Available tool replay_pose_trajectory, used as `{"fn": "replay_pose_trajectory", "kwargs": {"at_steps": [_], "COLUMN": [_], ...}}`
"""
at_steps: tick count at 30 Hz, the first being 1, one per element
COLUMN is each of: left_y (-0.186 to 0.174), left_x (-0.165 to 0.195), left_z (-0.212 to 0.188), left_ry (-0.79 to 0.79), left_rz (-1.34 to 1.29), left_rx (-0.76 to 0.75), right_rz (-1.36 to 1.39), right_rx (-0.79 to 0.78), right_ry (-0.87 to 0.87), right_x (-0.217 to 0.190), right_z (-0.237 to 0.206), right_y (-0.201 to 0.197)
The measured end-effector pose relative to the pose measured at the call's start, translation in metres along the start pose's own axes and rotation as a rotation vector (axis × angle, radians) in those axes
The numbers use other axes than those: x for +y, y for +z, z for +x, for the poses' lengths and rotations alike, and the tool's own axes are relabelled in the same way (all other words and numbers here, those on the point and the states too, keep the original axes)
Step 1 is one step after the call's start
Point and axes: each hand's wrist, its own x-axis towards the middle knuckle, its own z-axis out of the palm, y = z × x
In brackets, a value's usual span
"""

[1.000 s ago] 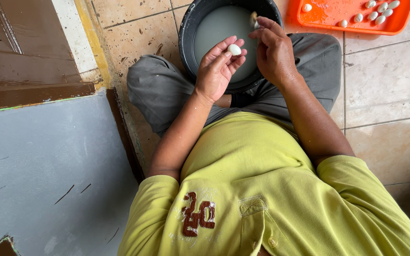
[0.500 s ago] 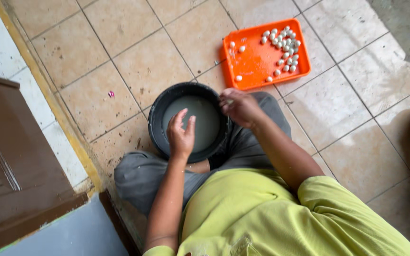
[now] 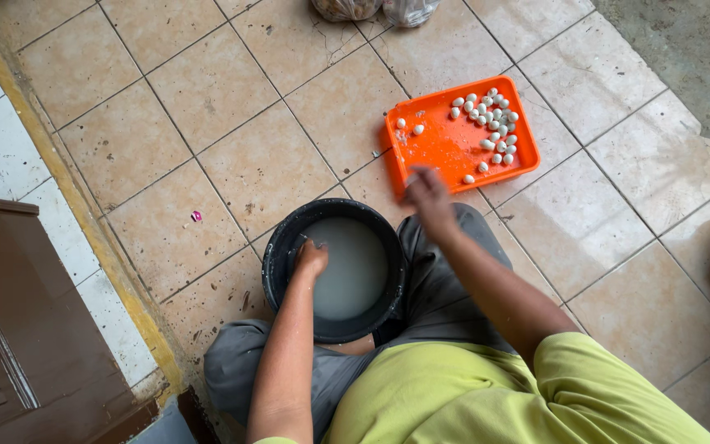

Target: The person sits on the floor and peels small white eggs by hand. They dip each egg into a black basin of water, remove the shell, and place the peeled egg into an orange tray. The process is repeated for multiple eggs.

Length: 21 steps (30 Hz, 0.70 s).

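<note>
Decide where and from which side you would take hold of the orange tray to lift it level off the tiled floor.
Probably best to grip the orange tray by its raised rim on the two short ends, coming from above. It lies flat on the floor, so nothing slips under it, and the small white pieces heaped at its far end would roll if tipped.

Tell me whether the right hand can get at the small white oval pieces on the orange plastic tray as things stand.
Probably yes. The right hand hovers at the near edge of the orange plastic tray, and nothing lies between it and the small white oval pieces clustered at the far corner.
</note>
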Motion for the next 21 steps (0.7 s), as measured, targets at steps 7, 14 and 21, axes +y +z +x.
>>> {"fn": "replay_pose_trajectory", "kwargs": {"at_steps": [7,14,21], "left_y": [-0.009,-0.013,-0.009], "left_x": [-0.004,-0.011,-0.023], "left_z": [0.031,0.052,0.054], "left_ry": [-0.089,-0.195,-0.29], "left_rz": [-0.078,-0.108,-0.134], "left_rx": [-0.162,-0.253,-0.309], "right_rz": [-1.384,-1.75,-1.781], "right_rx": [-0.912,-1.218,-1.222], "right_ry": [-0.291,0.051,0.134], "right_x": [0.024,0.082,0.099], "right_z": [-0.038,0.014,0.003], "right_y": [0.152,0.205,0.203]}}
